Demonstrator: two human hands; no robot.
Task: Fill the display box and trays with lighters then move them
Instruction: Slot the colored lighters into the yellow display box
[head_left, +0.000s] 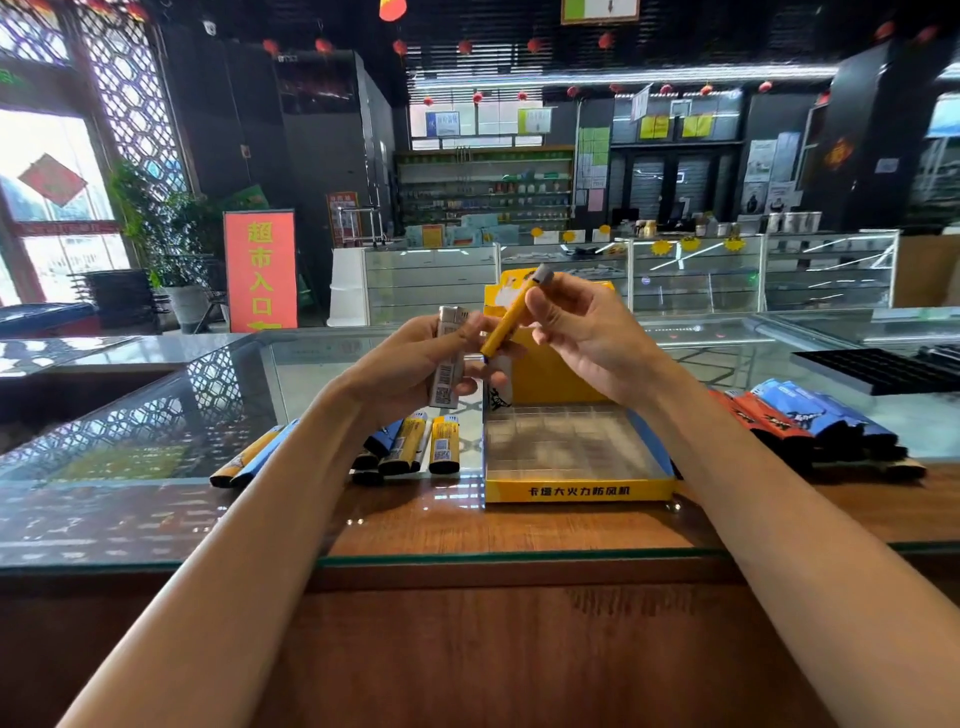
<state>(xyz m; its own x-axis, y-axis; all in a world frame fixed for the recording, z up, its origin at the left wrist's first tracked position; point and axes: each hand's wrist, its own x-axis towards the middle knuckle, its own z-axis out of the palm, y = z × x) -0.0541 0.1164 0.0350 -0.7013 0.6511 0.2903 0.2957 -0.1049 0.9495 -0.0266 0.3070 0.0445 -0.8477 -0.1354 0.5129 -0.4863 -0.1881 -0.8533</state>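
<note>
While display box sits empty on worktop, my left hand grips silver lighter, right hand pinches yellow lighter over it; I judge best: lower upright into corner cell (cap up).

A yellow cardboard display box sits on the glass-topped counter straight ahead of you. Above its left edge your left hand grips a silver metal lighter. Just right of it, over the box, your right hand pinches a yellow plastic lighter. Loose yellow and blue lighters lie left of the box. A heap of red and blue lighters lies to its right, with a black gridded plastic tray behind that heap.
</note>
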